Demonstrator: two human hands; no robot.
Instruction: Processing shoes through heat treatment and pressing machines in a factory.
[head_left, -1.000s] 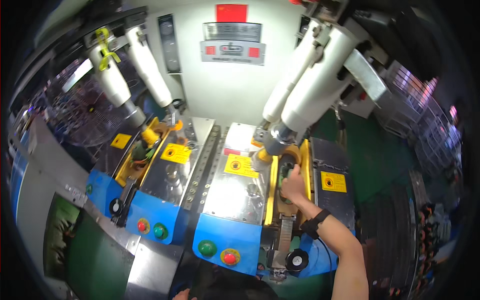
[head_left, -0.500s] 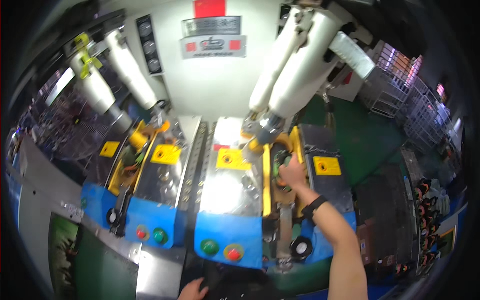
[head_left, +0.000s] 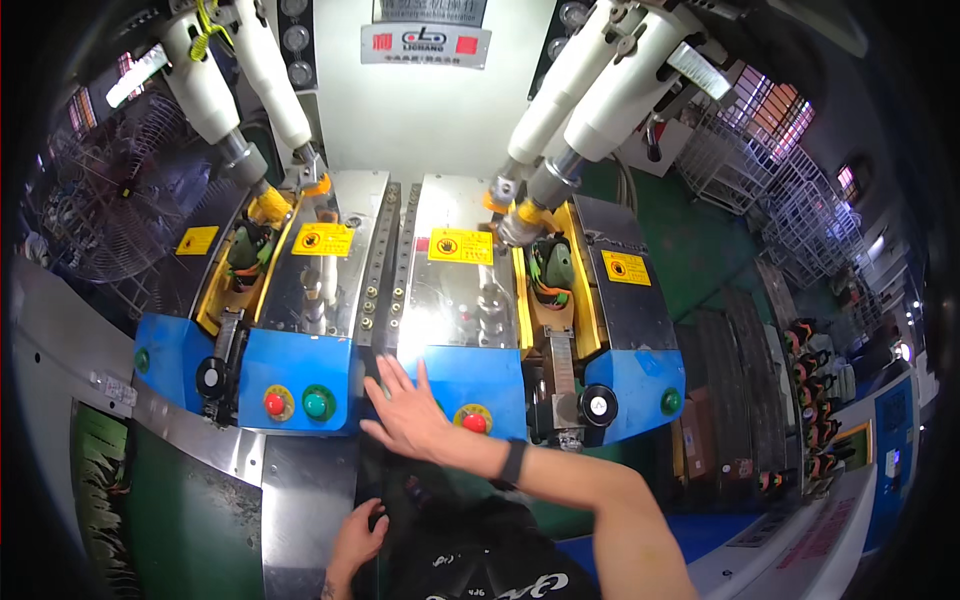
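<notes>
My right hand (head_left: 410, 412), wearing a black band on the wrist, is spread over the blue front panel (head_left: 480, 370) of the right station. Its palm hides most of the green button there, and the red button (head_left: 474, 421) sits just to its right. Whether the palm presses the button is hidden. Lower down, my left hand (head_left: 358, 542) hangs near my body with thumb and finger apart, holding nothing I can see. A dark shoe with green and orange parts (head_left: 550, 268) sits between yellow guards in the right station. Another shoe (head_left: 248, 250) rests in the left station.
White press arms (head_left: 625, 90) reach down over both stations. The left panel carries a red button (head_left: 275, 403) and a green button (head_left: 318, 403). At right stands a rack of several shoes (head_left: 812, 400). A large fan (head_left: 125, 190) is at far left.
My right hand has left the shoe in the right station and moved left and nearer, over the front panel. My left hand has risen slightly. The view has shifted.
</notes>
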